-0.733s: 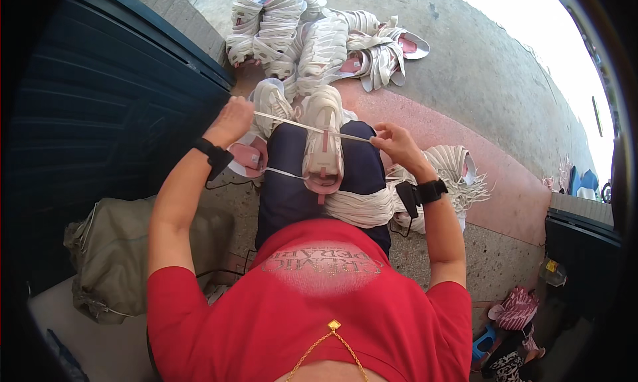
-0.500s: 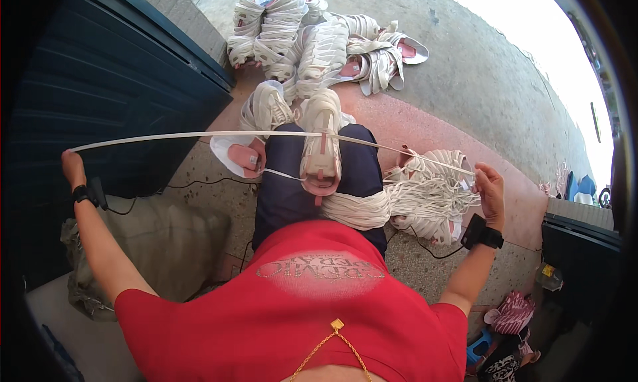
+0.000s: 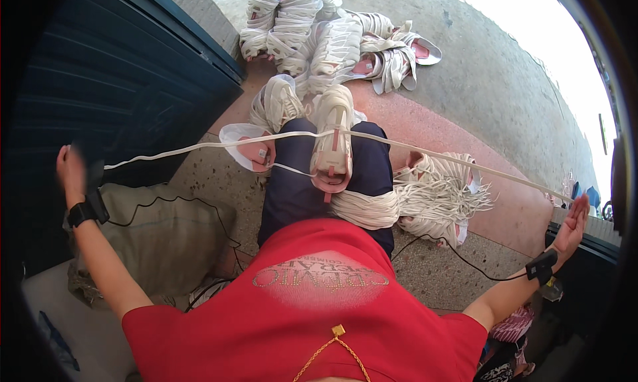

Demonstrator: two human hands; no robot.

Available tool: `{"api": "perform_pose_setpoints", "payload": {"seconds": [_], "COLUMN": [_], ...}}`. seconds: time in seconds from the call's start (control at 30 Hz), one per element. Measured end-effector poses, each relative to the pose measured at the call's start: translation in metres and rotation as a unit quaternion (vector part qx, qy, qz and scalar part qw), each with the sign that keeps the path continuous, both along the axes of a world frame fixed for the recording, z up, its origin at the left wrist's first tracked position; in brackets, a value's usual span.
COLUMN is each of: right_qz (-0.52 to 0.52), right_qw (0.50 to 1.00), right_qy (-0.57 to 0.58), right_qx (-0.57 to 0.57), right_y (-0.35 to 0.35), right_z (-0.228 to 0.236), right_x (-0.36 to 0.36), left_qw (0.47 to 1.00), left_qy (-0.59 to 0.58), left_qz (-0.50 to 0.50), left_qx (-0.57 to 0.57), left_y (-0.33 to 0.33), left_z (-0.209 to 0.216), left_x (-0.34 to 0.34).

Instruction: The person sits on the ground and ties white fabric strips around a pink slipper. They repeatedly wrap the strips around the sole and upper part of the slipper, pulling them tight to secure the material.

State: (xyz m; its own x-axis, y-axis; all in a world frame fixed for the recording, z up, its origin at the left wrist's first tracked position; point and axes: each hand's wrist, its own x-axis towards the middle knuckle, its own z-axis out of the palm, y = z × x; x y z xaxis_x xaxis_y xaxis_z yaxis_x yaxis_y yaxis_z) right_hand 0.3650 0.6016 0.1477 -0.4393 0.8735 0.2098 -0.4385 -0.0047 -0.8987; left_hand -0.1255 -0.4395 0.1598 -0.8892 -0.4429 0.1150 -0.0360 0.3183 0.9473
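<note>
Head view, lace (image 3: 286,136) across shoe (image 3: 331,149) on lap (image 3: 286,196), left grip (image 3: 71,173) blurred near one end, cannot tell if pinching, right grip (image 3: 573,228) spread flat, fingers straight, near the other end, sack (image 3: 159,226) at left, contents hidden

Large lettering (image 3: 322,276) spans the red shirt (image 3: 299,315) — pink insole label (image 3: 262,154), unreadably small.

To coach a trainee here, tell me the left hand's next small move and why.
Probably bring the left hand to the white lace and pinch it near its left end: that end appears loose, just clear of the blurred hand, while the lace runs across the central shoe and on to near the open right hand.
</note>
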Motion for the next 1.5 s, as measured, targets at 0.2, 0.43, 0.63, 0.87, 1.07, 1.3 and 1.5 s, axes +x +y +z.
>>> {"api": "perform_pose_setpoints", "payload": {"seconds": [0.2, 0.43, 0.63, 0.87, 1.07, 1.3, 1.5], "right_qz": [0.215, 0.417, 0.324, 0.289, 0.285, 0.284, 0.289], "right_qw": [0.889, 0.725, 0.717, 0.692, 0.615, 0.668, 0.634], "right_qy": [-0.373, -0.399, -0.416, -0.432, -0.4, -0.419, -0.401], "right_qx": [0.159, 0.376, 0.455, 0.501, 0.617, 0.546, 0.595], "right_y": [-0.194, -0.334, -0.343, -0.346, -0.356, -0.349, -0.36], "right_z": [-0.17, -0.229, -0.247, -0.256, -0.259, -0.26, -0.246], "right_x": [-0.186, -0.265, -0.286, -0.304, -0.32, -0.309, -0.297], "left_qw": [0.893, 0.727, 0.734, 0.801, 0.82, 0.853, 0.769], "left_qy": [-0.295, -0.456, -0.517, -0.382, -0.354, -0.156, -0.151], "left_qz": [-0.327, -0.498, -0.427, -0.425, -0.419, -0.481, -0.542], "left_qx": [0.096, 0.122, 0.105, 0.179, 0.162, -0.133, -0.303], "left_y": [0.32, 0.514, 0.561, 0.549, 0.546, 0.524, 0.531], "left_z": [-0.15, -0.199, -0.216, -0.259, -0.258, -0.221, -0.229], "left_x": [0.039, 0.103, 0.107, 0.122, 0.124, 0.111, 0.109]}}
